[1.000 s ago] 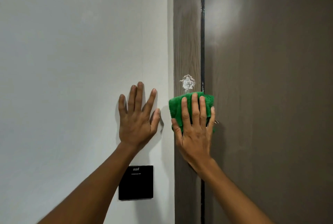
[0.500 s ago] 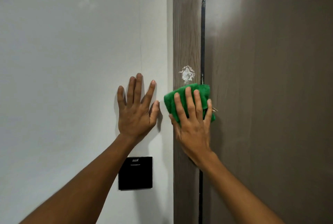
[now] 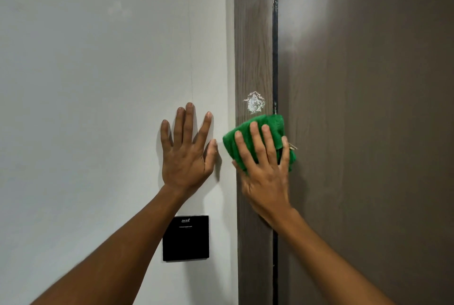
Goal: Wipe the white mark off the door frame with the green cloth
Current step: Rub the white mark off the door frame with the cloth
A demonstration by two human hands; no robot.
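Note:
A brown wood-grain door frame (image 3: 253, 34) runs top to bottom in the middle. On it sits a small flaky white mark (image 3: 254, 102). Just below the mark, my right hand (image 3: 265, 172) presses a folded green cloth (image 3: 271, 124) flat against the frame, fingers spread over it. The cloth's top edge lies a little under the mark, apart from it. My left hand (image 3: 186, 152) rests flat on the white wall (image 3: 98, 83) to the left of the frame, fingers apart, holding nothing.
A dark brown door (image 3: 368, 133) fills the right side, with a black gap between it and the frame. A black square switch panel (image 3: 186, 238) is mounted on the wall below my left hand.
My right hand with the cloth has slid up the frame toward the white mark and tilted slightly left. The left hand stays flat on the wall.

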